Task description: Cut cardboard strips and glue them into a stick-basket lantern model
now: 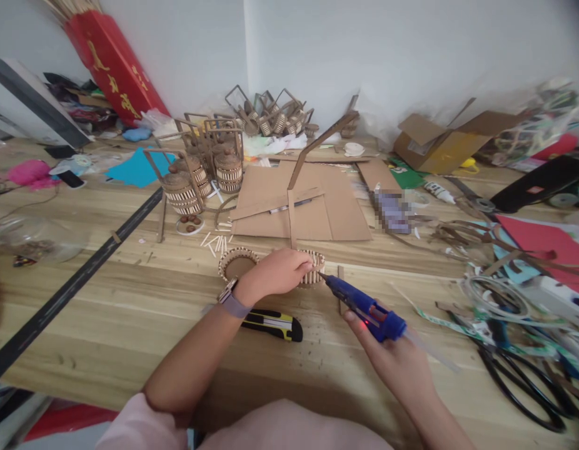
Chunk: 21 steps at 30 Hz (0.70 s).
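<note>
My left hand (280,270), with a watch on its wrist, is closed on a small striped basket (314,270). A tall brown strip handle (292,219) rises beside that basket and bends to the right at its top. In my right hand (396,355) is a blue glue gun (364,305) with a red light showing; its nozzle points at the basket's right side, and I cannot tell whether it touches. Left of my left hand, a round open basket (237,264) sits partly hidden. A yellow and black utility knife (273,325) lies below my left wrist.
Cardboard sheets (346,212) lie beyond my hands. Finished-looking lidded baskets (228,172) stand at back left, near a dish of brown beads (190,224) and loose white sticks (217,242). Black-handled scissors (519,381) and tangled strips lie right. An open carton (439,147) stands behind.
</note>
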Motion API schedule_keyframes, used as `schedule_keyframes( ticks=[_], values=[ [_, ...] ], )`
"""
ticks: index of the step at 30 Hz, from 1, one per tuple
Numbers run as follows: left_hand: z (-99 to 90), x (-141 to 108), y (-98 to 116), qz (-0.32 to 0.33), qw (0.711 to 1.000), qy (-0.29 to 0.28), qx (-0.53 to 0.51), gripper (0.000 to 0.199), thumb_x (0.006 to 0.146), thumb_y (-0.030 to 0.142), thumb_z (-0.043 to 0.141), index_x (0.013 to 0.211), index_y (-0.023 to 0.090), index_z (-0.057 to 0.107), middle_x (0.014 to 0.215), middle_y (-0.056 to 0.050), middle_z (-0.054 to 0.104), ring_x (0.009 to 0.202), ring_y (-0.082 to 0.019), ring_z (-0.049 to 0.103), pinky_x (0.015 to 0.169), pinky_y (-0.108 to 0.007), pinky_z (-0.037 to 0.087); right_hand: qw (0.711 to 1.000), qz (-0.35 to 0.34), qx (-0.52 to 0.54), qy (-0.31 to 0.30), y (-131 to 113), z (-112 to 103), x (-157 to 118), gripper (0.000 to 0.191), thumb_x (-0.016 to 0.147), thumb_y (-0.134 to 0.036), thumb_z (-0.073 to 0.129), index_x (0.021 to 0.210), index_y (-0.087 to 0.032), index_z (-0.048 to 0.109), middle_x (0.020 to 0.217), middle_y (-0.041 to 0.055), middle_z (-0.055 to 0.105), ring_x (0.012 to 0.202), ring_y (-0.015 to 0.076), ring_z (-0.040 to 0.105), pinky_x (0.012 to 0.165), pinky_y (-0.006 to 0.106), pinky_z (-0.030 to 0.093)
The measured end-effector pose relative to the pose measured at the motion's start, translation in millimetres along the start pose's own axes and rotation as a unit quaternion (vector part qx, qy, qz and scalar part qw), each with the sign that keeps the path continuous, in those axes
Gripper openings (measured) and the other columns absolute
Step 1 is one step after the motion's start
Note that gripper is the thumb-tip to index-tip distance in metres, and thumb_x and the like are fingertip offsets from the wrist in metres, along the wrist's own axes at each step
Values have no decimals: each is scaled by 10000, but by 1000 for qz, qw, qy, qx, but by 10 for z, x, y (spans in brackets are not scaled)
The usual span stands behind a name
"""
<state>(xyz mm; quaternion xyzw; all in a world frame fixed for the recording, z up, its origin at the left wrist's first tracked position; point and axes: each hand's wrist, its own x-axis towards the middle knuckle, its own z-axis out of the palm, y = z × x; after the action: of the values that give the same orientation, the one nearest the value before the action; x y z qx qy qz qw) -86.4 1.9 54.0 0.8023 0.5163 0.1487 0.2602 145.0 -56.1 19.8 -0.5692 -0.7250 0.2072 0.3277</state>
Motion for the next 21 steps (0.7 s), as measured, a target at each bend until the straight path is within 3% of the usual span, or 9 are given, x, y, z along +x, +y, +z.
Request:
schedule_keyframes(
  ticks=[8, 21],
  values=[
    [-16, -9, 25, -5, 1000, -4, 11, 293, 991, 217, 408, 727, 181, 530, 716, -9, 588, 701, -160, 522, 627, -287, 334, 1000, -7, 23, 11, -17, 98, 67, 434, 826, -685, 531, 740, -284, 674, 686, 43, 710, 703, 279, 699, 630, 360, 549],
    [-18, -6, 36, -6, 1000, -12, 14, 299, 998, 210, 409, 718, 184, 511, 731, -17, 599, 701, -164, 515, 630, -294, 306, 998, -5, -27, 54, 98, 176, 31, 607, 803, -807, 433, 736, -257, 681, 728, 91, 717, 754, 302, 720, 536, 345, 511]
  ],
)
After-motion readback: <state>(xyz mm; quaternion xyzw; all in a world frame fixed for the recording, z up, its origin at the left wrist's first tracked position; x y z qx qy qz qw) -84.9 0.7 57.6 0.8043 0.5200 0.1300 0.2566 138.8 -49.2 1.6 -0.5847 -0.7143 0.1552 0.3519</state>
